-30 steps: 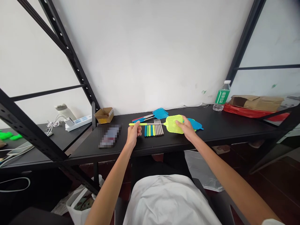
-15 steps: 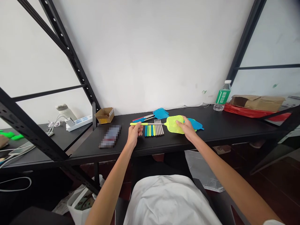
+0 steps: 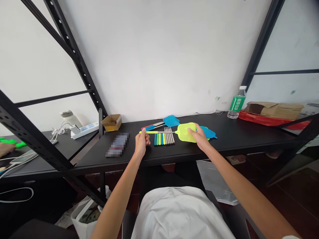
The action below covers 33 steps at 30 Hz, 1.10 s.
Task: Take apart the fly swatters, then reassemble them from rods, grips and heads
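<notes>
Between my two hands a yellow-green fly swatter is held level above the black table. My left hand is closed round the end of its yellow handle. At the other end, my right hand pinches the perforated head, thumb on top. Beneath the swatter's shaft lies a row of several blue, green and yellow handles, with several grey metal rods beside them. Blue swatter heads lie partly hidden behind my right hand. Further back rests a blue fly swatter among other handles.
A small cardboard box and a blurred-out phone-like object are on the left. To the right stand a water bottle and a cardboard piece on red plastic. Black shelf posts frame both sides. Another person's hand is at far left.
My left fingers have shifted slightly on the handle's end, the thumb now pointing up. The swatter stays almost in place. Another person's hand has come further into view at far left.
</notes>
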Each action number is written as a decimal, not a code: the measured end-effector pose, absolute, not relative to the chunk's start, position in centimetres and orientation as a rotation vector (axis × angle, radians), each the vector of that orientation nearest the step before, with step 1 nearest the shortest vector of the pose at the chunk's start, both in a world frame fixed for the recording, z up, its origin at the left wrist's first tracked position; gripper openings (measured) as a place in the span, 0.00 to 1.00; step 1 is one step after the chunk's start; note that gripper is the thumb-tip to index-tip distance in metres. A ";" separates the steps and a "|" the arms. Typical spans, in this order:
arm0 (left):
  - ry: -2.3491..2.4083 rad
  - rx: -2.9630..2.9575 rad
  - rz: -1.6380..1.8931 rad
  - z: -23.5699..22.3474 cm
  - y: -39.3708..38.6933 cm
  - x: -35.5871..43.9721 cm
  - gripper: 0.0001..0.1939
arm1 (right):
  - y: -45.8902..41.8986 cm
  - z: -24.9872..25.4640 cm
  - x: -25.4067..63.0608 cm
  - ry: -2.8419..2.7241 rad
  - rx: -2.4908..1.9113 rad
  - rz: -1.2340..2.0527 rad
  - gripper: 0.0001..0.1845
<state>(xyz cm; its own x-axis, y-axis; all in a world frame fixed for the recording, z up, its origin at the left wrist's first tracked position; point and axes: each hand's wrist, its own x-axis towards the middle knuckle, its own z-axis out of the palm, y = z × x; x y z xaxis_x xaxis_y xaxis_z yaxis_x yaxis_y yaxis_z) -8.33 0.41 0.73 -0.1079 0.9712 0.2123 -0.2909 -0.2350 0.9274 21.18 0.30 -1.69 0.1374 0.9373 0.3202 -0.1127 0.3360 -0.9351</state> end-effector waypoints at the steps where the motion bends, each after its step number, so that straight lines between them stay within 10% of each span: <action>1: 0.907 1.109 1.560 0.7 0.5 -8.4 0.25 | 0.4 -1.8 21.2 -1.160 -0.922 0.942 0.27; 33: 0.808 1.270 1.568 0.1 1.1 -8.9 0.17 | -0.1 -1.2 21.0 -1.118 -1.063 0.873 0.27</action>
